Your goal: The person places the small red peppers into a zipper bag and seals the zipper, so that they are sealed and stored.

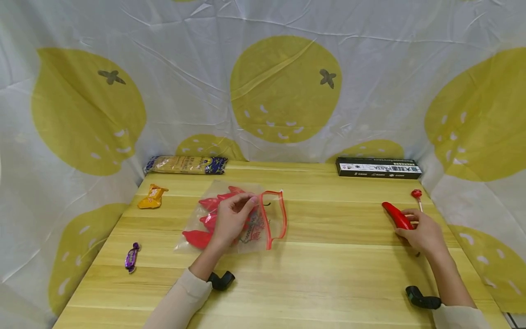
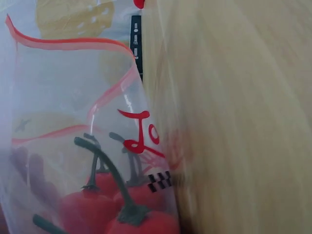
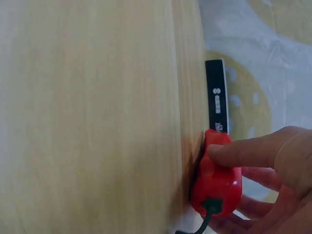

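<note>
A clear zip bag [image 1: 260, 244] with a red seal strip lies left of the middle of the table, its mouth gaping to the right. Inside it are several red chili peppers [image 1: 198, 238], their green stems showing in the left wrist view. My left hand [image 1: 230, 217] pinches the bag's upper layer near the mouth. Over at the right side, my right hand [image 1: 425, 233] holds a single red chili pepper [image 1: 397, 215] between thumb and fingers. Its green stem points back toward me, and the right wrist view shows the thumb on the pepper's [image 3: 217, 187] side.
A lollipop [image 1: 417, 194] lies just beyond my right hand. Along the back edge are a noodle packet [image 1: 185, 165] and a black pasta box [image 1: 378, 168]. An orange-wrapped snack [image 1: 153, 197] and a purple-wrapped candy [image 1: 132, 258] lie at left. Lemon-print cloth surrounds the table.
</note>
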A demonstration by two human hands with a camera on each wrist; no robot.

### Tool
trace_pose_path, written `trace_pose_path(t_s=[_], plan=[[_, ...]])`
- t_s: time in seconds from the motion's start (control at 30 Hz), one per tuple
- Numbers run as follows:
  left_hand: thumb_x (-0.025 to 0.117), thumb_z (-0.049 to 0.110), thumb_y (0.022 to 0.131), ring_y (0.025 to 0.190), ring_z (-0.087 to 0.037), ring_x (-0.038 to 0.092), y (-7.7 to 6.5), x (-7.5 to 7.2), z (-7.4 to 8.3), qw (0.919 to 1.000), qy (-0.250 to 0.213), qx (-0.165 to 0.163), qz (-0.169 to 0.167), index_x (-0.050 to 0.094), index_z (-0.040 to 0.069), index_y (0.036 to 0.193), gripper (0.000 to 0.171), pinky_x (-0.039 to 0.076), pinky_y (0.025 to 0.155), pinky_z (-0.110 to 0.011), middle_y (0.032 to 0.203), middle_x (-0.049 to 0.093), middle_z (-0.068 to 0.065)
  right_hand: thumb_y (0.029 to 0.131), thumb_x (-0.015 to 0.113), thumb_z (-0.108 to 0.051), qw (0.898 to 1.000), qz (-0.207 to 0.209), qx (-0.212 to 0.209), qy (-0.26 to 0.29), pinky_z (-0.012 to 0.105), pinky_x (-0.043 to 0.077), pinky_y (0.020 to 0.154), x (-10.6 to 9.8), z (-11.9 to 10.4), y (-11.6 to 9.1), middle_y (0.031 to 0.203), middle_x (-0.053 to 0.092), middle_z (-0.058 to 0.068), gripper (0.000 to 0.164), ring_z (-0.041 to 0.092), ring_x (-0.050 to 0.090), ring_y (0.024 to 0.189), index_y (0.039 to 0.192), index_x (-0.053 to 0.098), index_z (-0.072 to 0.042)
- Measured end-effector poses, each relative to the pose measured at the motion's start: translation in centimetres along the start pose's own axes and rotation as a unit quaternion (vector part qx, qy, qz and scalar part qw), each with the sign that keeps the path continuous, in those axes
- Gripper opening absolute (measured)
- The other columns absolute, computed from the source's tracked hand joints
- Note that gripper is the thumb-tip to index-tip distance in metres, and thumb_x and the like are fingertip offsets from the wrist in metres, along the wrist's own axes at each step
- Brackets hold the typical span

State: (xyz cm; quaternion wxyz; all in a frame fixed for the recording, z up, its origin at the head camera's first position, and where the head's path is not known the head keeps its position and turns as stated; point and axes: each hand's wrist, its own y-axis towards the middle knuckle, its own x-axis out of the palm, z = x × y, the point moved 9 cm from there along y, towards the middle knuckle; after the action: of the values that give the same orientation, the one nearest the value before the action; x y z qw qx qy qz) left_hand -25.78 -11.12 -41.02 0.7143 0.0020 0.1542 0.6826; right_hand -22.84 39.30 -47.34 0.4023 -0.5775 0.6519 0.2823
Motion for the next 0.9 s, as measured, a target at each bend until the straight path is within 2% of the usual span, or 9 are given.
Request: trace_pose_path(t_s=[0.13, 0.23, 0.3, 0.37, 0.43, 0.57, 0.7, 0.83, 0.9], plan=[[0.066, 0.043, 0.09, 0.088, -0.011, 0.065, 0.6, -0.3, -0.3, 0.9972, 0.068, 0.032, -0.001, 0.073, 0.028, 0.105, 0.022, 0.055, 0.069, -0.024, 0.099, 0.073, 0.008, 0.094, 0.062, -0.034, 0.999, 0.023, -0.023, 0.031, 0.027, 0.046, 0.062, -0.1, -1.5, -0.5, 0.127, 0.053, 0.034, 0.056, 0.042, 0.06, 0.098, 0.135, 0.047, 0.002], [0.064, 0.047, 0.09, 0.089, -0.008, 0.064, 0.8, -0.4, 0.1, 0.9931, 0.101, 0.059, -0.005, 0.073, 0.032, 0.107, 0.025, 0.055, 0.067, -0.027, 0.1, 0.071, 0.014, 0.099, 0.052, -0.039, 0.991, 0.012, -0.041, 0.126, 0.029, 0.055, 0.061, 0.6, -3.7, -0.9, 0.131, 0.05, 0.035, 0.059, 0.037, 0.069, 0.089, 0.14, 0.041, 0.002], [0.063, 0.047, 0.091, 0.091, -0.006, 0.063, 0.8, -0.6, 0.5, 0.9905, 0.117, 0.072, -0.006, 0.072, 0.033, 0.108, 0.024, 0.055, 0.069, -0.029, 0.102, 0.069, 0.016, 0.101, 0.05, -0.039, 0.978, -0.02, -0.059, 0.202, 0.031, 0.059, 0.065, 1.6, -5.7, -1.2, 0.133, 0.048, 0.035, 0.059, 0.031, 0.071, 0.085, 0.142, 0.036, 0.001], [0.062, 0.046, 0.092, 0.091, -0.005, 0.063, 0.7, -0.6, 0.8, 0.9883, 0.13, 0.081, -0.007, 0.072, 0.033, 0.107, 0.022, 0.056, 0.072, -0.03, 0.103, 0.068, 0.017, 0.1, 0.052, -0.036, 0.959, -0.062, -0.073, 0.268, 0.034, 0.06, 0.073, 2.9, -7.8, -1.5, 0.134, 0.047, 0.032, 0.058, 0.026, 0.072, 0.086, 0.142, 0.035, 0.0], [0.062, 0.045, 0.093, 0.091, -0.006, 0.062, 0.6, -0.6, 1.0, 0.9868, 0.137, 0.086, -0.01, 0.071, 0.033, 0.105, 0.02, 0.056, 0.076, -0.033, 0.103, 0.067, 0.015, 0.099, 0.056, -0.032, 0.942, -0.102, -0.09, 0.306, 0.033, 0.059, 0.08, 4.2, -10.1, -1.9, 0.137, 0.045, 0.028, 0.055, 0.023, 0.07, 0.092, 0.142, 0.038, -0.002], [0.061, 0.044, 0.094, 0.093, -0.007, 0.063, 0.5, -0.4, 1.1, 0.9859, 0.143, 0.084, -0.016, 0.07, 0.029, 0.104, 0.02, 0.056, 0.081, -0.038, 0.102, 0.068, 0.012, 0.096, 0.063, -0.024, 0.922, -0.149, -0.111, 0.34, 0.032, 0.056, 0.085, 6.7, -14.3, -2.6, 0.141, 0.044, 0.019, 0.05, 0.029, 0.067, 0.098, 0.141, 0.046, -0.01], [0.059, 0.045, 0.094, 0.095, -0.008, 0.065, 0.4, -0.1, 1.0, 0.9878, 0.137, 0.072, -0.015, 0.069, 0.027, 0.104, 0.023, 0.056, 0.083, -0.04, 0.101, 0.07, 0.01, 0.093, 0.067, -0.022, 0.904, -0.166, -0.117, 0.375, 0.042, 0.056, 0.088, 9.1, -18.4, -3.0, 0.136, 0.049, 0.018, 0.047, 0.038, 0.066, 0.101, 0.135, 0.051, -0.011], [0.058, 0.046, 0.095, 0.095, -0.009, 0.067, 0.4, 0.3, 0.8, 0.9904, 0.122, 0.063, -0.016, 0.067, 0.026, 0.105, 0.024, 0.058, 0.08, -0.035, 0.102, 0.071, 0.008, 0.091, 0.07, -0.023, 0.893, -0.163, -0.113, 0.404, 0.054, 0.055, 0.086, 11.2, -21.7, -3.3, 0.122, 0.057, 0.019, 0.042, 0.044, 0.066, 0.099, 0.125, 0.053, -0.006], [0.058, 0.046, 0.095, 0.096, -0.009, 0.067, 0.3, 0.5, 0.6, 0.9915, 0.114, 0.059, -0.018, 0.067, 0.027, 0.106, 0.024, 0.058, 0.079, -0.031, 0.103, 0.07, 0.009, 0.09, 0.071, -0.024, 0.894, -0.16, -0.109, 0.405, 0.054, 0.055, 0.083, 12.2, -23.0, -3.4, 0.116, 0.062, 0.017, 0.039, 0.043, 0.067, 0.097, 0.122, 0.056, -0.007]])
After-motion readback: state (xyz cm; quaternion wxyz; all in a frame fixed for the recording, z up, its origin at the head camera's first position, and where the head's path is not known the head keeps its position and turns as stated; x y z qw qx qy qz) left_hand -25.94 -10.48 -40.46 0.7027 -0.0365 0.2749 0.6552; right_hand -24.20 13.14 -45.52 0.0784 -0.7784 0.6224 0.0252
